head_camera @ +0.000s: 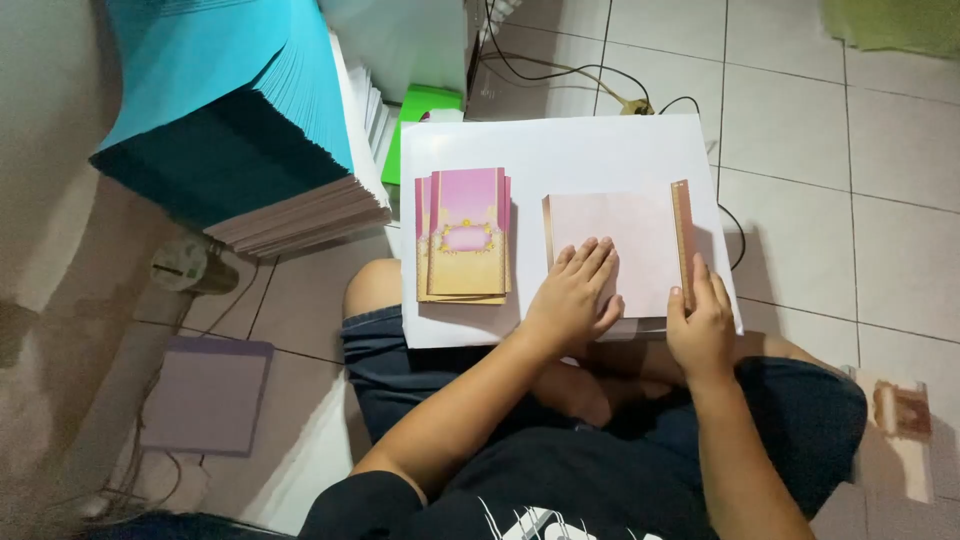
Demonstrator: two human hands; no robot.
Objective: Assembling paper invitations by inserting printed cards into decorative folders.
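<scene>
A white board (560, 145) rests across my lap. On its right half lies a pale pink card (630, 235) with a narrow brown patterned flap along its right edge. My left hand (575, 295) lies flat on the card's lower left part, fingers together. My right hand (700, 320) touches the card's lower right corner by the flap, fingers pressing its edge. A small stack of pink and gold decorated cards (463, 235) sits on the board's left half, apart from both hands.
A tall pile of teal and white paper sheets (240, 120) stands at the upper left. A green box (420, 110) lies behind the board. Cables (600, 85) run over the tiled floor. A purple flat sheet (205, 395) lies at lower left.
</scene>
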